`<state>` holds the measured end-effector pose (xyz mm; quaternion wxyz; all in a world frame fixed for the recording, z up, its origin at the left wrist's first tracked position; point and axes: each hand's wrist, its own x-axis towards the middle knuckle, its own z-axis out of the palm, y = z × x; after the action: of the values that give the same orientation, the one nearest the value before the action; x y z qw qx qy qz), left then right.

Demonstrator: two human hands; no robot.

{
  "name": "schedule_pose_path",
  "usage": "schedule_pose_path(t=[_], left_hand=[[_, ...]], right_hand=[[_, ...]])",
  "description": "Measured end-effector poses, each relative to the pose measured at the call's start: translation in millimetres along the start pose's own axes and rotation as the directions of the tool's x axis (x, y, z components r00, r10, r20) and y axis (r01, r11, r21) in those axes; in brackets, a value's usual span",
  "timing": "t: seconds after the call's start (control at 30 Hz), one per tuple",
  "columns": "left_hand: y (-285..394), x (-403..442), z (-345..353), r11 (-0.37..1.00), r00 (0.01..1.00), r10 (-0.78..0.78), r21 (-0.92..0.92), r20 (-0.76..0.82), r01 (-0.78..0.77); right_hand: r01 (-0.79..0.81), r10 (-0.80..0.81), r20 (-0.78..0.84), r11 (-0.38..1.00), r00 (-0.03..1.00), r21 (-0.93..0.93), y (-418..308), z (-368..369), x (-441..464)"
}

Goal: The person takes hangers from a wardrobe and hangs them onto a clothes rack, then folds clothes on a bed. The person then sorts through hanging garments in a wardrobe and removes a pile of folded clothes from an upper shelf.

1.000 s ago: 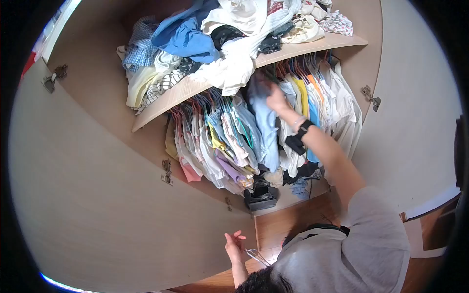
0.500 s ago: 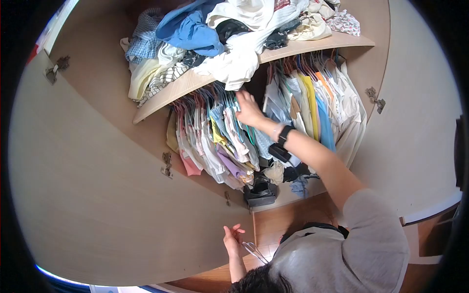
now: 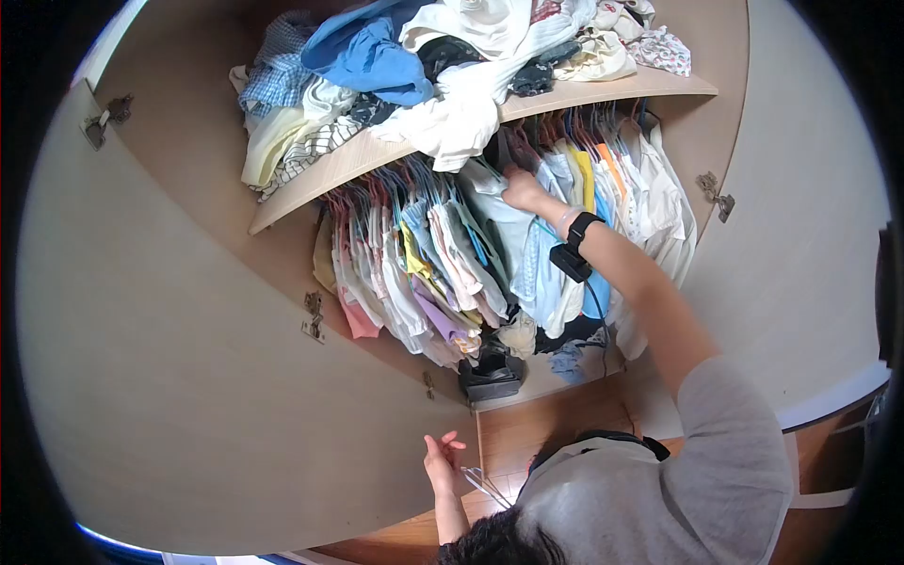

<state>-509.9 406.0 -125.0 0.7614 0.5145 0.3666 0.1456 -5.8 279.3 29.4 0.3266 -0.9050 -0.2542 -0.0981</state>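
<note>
My right hand (image 3: 524, 191) is in among the hung clothes below the shelf, fingers curled at the upper part of a pale grey garment (image 3: 499, 209); the fingertips are partly hidden. Pale blue clothes (image 3: 539, 278) hang just below that wrist. Low in front of the left door, my left hand (image 3: 441, 463) is raised with some fingers stretched out. A thin white hanger (image 3: 485, 484) extends from beside its palm and appears held there, though the grip is partly hidden.
Above, a shelf (image 3: 330, 177) carries a heap of clothes, including a blue garment (image 3: 372, 56) and a white one (image 3: 443, 122) draped over its edge. Wardrobe doors (image 3: 188, 330) stand open on both sides. A black box-like item (image 3: 492, 375) sits at the wardrobe's bottom.
My right hand has moved right along the hung clothes, and the pale grey garment now shows beside it. Clothes on the right are pressed closer together. My left hand stays nearly still.
</note>
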Motion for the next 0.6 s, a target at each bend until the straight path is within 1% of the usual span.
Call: schedule_pose_path(t=[0.03,0.13,0.23,0.27,0.37,0.43,0.5,0.53,0.57,0.6], left_hand=[[-0.2,0.0,-0.4,1.0,1.0,-0.002,0.003,-0.01,0.002],[-1.1,1.9,3.7,1.0,1.0,-0.015,0.006,-0.02,0.015],[2.9,3.7,9.0,0.999,1.0,-0.032,0.022,0.0,0.032],[7.9,3.6,13.2,0.999,1.0,-0.028,0.045,0.008,0.028],[9.3,7.4,14.5,0.997,0.998,0.006,0.073,0.06,-0.01],[6.5,10.1,17.3,0.998,0.996,0.015,0.062,0.085,-0.02],[2.5,8.8,19.3,0.999,0.997,0.008,0.047,0.073,-0.011],[0.4,6.8,19.1,0.999,0.997,0.013,0.046,0.076,-0.016],[-0.9,6.5,19.9,0.999,0.996,0.02,0.044,0.082,-0.024],[-1.8,6.6,19.0,0.999,0.999,-0.005,0.038,0.052,0.003]], right_hand=[[-0.048,0.048,-0.008,0.999,0.999,0.005,-2.8,0.5,-0.6],[0.062,-0.061,0.037,0.997,0.997,-0.051,-33.5,-0.2,-22.0],[0.172,-0.131,0.209,0.967,0.969,-0.19,-62.7,-10.5,-35.9],[0.171,-0.148,0.118,0.96,0.982,-0.222,-69.0,-14.9,-43.4],[0.172,-0.127,0.143,0.914,0.981,-0.367,-23.2,-2.5,-17.8],[0.259,-0.181,0.199,0.827,0.963,-0.498,17.1,-7.5,-3.9],[0.07,-0.015,0.148,0.924,0.989,-0.375,12.7,-38.7,-21.3],[-0.03,0.073,0.13,0.951,0.989,-0.306,6.2,-52.5,-31.6],[-0.088,0.12,0.063,0.926,0.991,-0.368,-5.7,-51.7,-40.9],[-0.151,0.163,-0.008,0.894,0.987,-0.423,-27.4,-43.4,-52.1]])
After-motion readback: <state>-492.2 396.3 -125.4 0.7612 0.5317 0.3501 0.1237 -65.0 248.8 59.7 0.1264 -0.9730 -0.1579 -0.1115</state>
